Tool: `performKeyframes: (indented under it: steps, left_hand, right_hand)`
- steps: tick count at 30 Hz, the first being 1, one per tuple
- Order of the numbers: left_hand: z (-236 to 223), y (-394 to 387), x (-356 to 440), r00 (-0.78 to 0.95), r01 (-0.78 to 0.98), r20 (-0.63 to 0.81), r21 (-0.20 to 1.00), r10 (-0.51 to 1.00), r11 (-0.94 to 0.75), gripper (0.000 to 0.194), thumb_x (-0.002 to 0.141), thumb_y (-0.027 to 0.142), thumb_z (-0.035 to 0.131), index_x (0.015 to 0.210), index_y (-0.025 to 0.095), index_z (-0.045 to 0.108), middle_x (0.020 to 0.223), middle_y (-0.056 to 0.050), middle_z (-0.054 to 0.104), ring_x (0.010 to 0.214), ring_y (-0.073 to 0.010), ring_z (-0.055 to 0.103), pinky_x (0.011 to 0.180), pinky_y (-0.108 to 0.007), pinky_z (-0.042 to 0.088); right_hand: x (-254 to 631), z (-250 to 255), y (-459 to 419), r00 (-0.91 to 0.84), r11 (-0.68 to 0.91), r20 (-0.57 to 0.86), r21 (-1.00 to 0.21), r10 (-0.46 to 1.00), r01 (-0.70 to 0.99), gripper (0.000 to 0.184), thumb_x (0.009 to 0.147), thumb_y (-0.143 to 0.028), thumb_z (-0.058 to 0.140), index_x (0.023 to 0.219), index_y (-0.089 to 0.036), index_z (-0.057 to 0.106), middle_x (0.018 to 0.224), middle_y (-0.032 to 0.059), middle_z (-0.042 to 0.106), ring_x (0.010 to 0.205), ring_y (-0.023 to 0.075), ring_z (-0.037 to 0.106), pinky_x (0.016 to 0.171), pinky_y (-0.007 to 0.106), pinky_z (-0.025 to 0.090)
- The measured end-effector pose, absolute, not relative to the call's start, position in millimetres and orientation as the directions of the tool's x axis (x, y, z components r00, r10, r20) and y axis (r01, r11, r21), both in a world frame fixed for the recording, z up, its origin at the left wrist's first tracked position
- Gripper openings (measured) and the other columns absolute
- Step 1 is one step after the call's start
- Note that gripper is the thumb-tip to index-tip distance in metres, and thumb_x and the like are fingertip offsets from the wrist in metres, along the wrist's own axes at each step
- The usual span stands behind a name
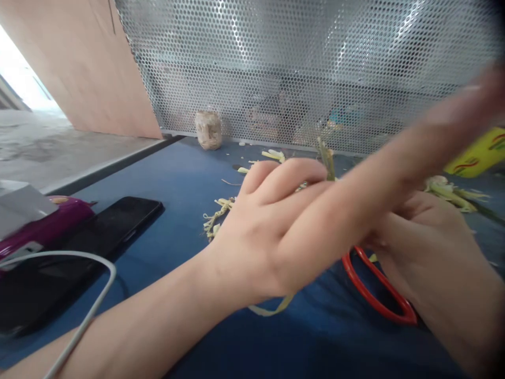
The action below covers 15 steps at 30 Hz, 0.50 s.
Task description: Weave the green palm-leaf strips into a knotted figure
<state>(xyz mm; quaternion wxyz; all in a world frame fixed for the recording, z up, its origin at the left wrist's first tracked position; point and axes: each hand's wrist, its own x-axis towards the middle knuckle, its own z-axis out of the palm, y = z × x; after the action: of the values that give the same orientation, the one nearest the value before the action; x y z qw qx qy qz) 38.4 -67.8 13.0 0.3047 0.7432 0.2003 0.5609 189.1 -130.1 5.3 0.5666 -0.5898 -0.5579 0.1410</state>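
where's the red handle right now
The red handle is at lower right in the head view, over the blue table, beside the right hand.

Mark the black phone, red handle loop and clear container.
Black phone [127, 218], head view: far end.
Red handle loop [405, 315], head view: its lower right corner.
Clear container [209, 130], head view: front side.

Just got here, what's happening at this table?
A person has both bare hands over a blue table. The left hand crosses in front, one finger extended, beside a green stalk. The right hand is next to a red loop handle; its grip is hidden. Pale plant scraps lie around, and a black phone sits to the left.
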Motion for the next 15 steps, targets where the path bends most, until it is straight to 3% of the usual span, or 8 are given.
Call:
performKeyframes:
  steps: [3, 6, 10, 15]
  left_hand:
    - [12.6, -67.2, 40.1, 0.300, 0.007, 0.708, 0.669, 0.640, -0.743, 0.054, 0.087, 0.035, 0.029, 0.135, 0.039, 0.004, 0.133, 0.003, 0.041, 0.119, -0.0276, 0.044, 0.076, -0.038, 0.054]
    - [10.3, -70.5, 41.4, 0.308, 0.054, 0.700, 0.663, 0.644, -0.747, 0.057, 0.086, 0.031, 0.034, 0.135, 0.040, 0.007, 0.132, 0.003, 0.042, 0.116, -0.0269, 0.047, 0.075, -0.037, 0.055]
    - [8.5, -79.2, 43.1, 0.320, 0.109, 0.695, 0.648, 0.644, -0.754, 0.063, 0.082, 0.023, 0.044, 0.133, 0.042, 0.013, 0.133, 0.003, 0.042, 0.110, -0.0258, 0.054, 0.072, -0.035, 0.056]
    - [9.0, -86.4, 45.6, 0.352, 0.063, 0.726, 0.611, 0.590, -0.789, 0.076, 0.073, 0.002, 0.050, 0.130, 0.043, 0.021, 0.145, 0.007, 0.020, 0.091, -0.0155, 0.064, 0.075, -0.026, 0.056]
  right_hand:
    - [188.4, 7.2, -128.6, 0.368, 0.221, 0.332, -0.924, 0.869, 0.311, 0.010, 0.065, -0.029, 0.066, 0.066, -0.019, 0.068, 0.043, -0.0030, 0.049, 0.035, 0.0061, 0.039, 0.031, 0.017, 0.029]
    - [189.7, 8.4, -127.6, 0.368, 0.237, 0.317, -0.940, 0.874, 0.247, 0.006, 0.062, -0.026, 0.068, 0.063, -0.020, 0.069, 0.038, -0.0050, 0.042, 0.034, 0.0047, 0.037, 0.030, 0.015, 0.027]
    - [188.8, 7.5, -128.1, 0.391, 0.248, 0.350, -0.925, 0.851, 0.287, 0.003, 0.062, -0.023, 0.068, 0.064, -0.021, 0.069, 0.038, -0.0056, 0.043, 0.033, 0.0052, 0.038, 0.030, 0.015, 0.031]
    - [183.7, 7.1, -130.4, 0.420, 0.213, 0.466, -0.827, 0.779, 0.521, 0.003, 0.061, -0.023, 0.067, 0.063, -0.020, 0.068, 0.047, -0.0025, 0.058, 0.037, 0.0077, 0.048, 0.031, 0.015, 0.036]
